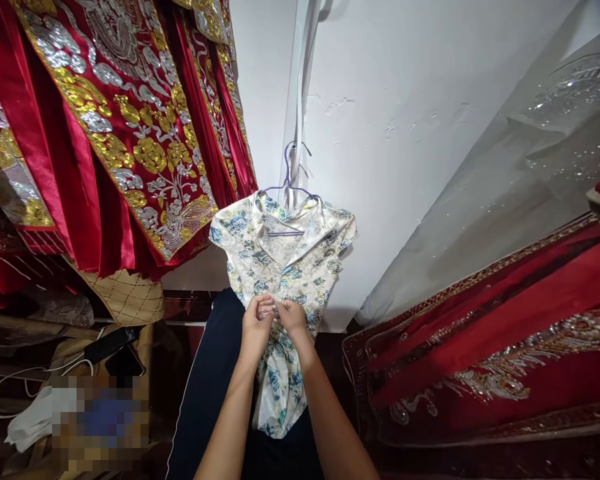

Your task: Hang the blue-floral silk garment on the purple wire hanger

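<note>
On the left hang several red robes (115, 120) thick with gold and silver embroidery, crowded in a row, their exact number hard to tell. In the middle, one floral dress (285, 267) hangs from a single purple hanger (287, 183) against the white wall (405, 133), which puts its front at working height. The left hand (257, 325) and right hand (293, 318) meet there, fingertips pinching the fabric at the waist. One more red embroidered garment (480, 360) spreads at right.
</note>
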A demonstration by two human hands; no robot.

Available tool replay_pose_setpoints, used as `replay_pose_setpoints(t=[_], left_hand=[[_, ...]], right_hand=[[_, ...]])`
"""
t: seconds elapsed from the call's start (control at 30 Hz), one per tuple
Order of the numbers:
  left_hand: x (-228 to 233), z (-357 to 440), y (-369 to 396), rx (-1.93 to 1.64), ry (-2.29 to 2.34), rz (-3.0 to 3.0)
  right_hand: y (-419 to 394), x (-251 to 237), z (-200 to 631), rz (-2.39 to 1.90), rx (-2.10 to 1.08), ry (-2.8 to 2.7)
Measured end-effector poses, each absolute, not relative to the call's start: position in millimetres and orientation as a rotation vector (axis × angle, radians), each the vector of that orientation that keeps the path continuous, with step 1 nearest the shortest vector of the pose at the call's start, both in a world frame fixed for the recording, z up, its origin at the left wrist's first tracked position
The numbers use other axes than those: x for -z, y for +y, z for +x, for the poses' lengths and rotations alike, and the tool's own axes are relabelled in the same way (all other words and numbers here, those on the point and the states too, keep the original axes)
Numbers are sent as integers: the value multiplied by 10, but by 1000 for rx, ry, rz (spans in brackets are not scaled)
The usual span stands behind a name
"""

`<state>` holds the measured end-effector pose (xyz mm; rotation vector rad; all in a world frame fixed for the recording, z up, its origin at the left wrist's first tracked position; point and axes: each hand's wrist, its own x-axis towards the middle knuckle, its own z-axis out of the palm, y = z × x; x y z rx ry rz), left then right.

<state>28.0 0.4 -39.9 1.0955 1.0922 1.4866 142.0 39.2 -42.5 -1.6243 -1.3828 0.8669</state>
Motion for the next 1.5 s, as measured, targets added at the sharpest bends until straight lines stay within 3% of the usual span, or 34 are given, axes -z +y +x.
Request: replay_pose_setpoints(t=[0.33, 0.6, 1.07, 1.5], left_hand=[[389, 238, -41, -1444, 1127, 1149], [455, 303, -56, -1442, 1264, 1482], [147, 461, -252, -1350, 1234, 1643], [200, 386, -274, -1377, 1357, 1574]], right_hand=[[988, 51, 1556, -1736, -700, -1233], [213, 293, 1618, -1605, -976, -1220], [-183, 61, 1679, -1279, -1150, -1095], [-227, 90, 1706, -1253, -855, -1565]])
